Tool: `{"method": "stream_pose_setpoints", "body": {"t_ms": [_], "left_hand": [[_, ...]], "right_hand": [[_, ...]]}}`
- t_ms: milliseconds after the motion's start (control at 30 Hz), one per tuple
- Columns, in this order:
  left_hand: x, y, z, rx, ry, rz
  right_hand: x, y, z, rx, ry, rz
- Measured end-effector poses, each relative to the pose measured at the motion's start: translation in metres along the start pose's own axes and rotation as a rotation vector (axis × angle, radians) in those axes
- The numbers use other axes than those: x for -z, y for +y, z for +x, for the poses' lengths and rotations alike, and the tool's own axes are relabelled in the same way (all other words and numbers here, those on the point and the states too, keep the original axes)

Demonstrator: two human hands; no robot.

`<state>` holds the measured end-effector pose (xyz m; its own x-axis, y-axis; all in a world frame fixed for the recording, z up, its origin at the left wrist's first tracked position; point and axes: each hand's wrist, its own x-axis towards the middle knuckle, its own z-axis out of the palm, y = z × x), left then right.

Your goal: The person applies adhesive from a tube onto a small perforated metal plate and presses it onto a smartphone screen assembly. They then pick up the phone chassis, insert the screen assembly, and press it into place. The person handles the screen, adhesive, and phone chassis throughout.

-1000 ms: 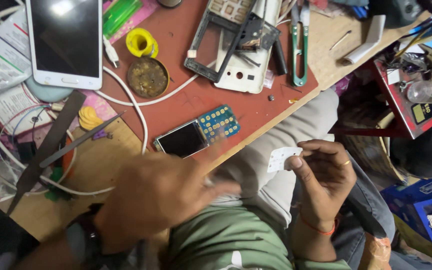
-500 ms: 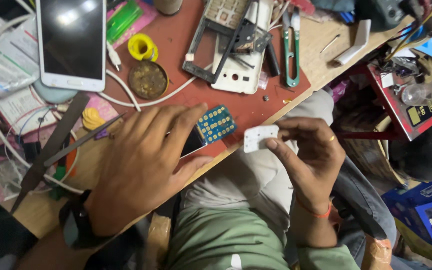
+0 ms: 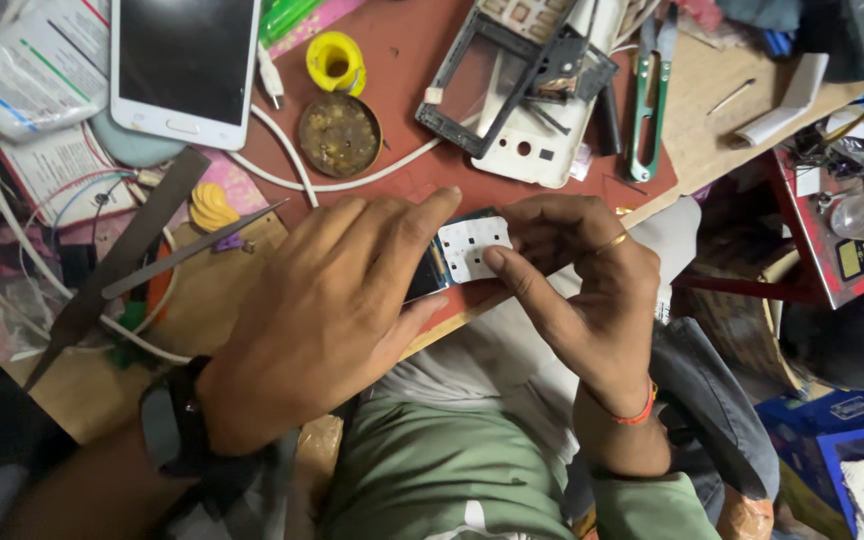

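Observation:
A small phone circuit board point(image 3: 430, 275) with a dark screen and blue keypad area lies on the red mat point(image 3: 402, 60) near the bench's front edge. My left hand point(image 3: 327, 300) rests flat over its screen end and holds it down. My right hand point(image 3: 582, 290) presses a white rubbery keypad sheet point(image 3: 472, 247) onto the board's keypad area, index finger and thumb on the sheet's edges. Most of the board is hidden under my two hands.
On the bench lie a white smartphone point(image 3: 184, 65), a round flux tin point(image 3: 340, 134), a yellow solder spool point(image 3: 336, 60), a dismantled phone frame and back cover point(image 3: 517, 100), green-handled snips point(image 3: 649, 95), tweezers point(image 3: 192, 250), a dark file point(image 3: 112, 265) and white cables. A red box stands at right.
My right hand carried the white keypad sheet from above my lap up to the board and laid it on the keypad. My left hand slid forward onto the board.

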<state>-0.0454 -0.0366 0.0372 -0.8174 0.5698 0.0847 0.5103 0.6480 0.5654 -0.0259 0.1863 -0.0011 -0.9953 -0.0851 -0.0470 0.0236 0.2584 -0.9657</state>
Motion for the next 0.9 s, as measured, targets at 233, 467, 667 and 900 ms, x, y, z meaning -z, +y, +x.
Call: {"method": "stream_pose_setpoints", "body": {"t_ms": [233,467,667,900], "left_hand": [[-0.001,-0.011,-0.007,0.023,-0.024,-0.055],[0.002,-0.015,-0.010,-0.021,-0.084,-0.077],[-0.003,-0.018,-0.008,0.015,-0.097,-0.092],[-0.008,-0.022,-0.006,0.040,-0.115,-0.112]], "right_hand": [[-0.011,0.005,0.002,-0.016,0.009,-0.019],[-0.016,0.012,0.001,-0.027,0.026,-0.025],[-0.017,0.012,0.001,-0.068,0.023,-0.035],[-0.017,0.015,0.007,-0.050,0.026,-0.082]]}}
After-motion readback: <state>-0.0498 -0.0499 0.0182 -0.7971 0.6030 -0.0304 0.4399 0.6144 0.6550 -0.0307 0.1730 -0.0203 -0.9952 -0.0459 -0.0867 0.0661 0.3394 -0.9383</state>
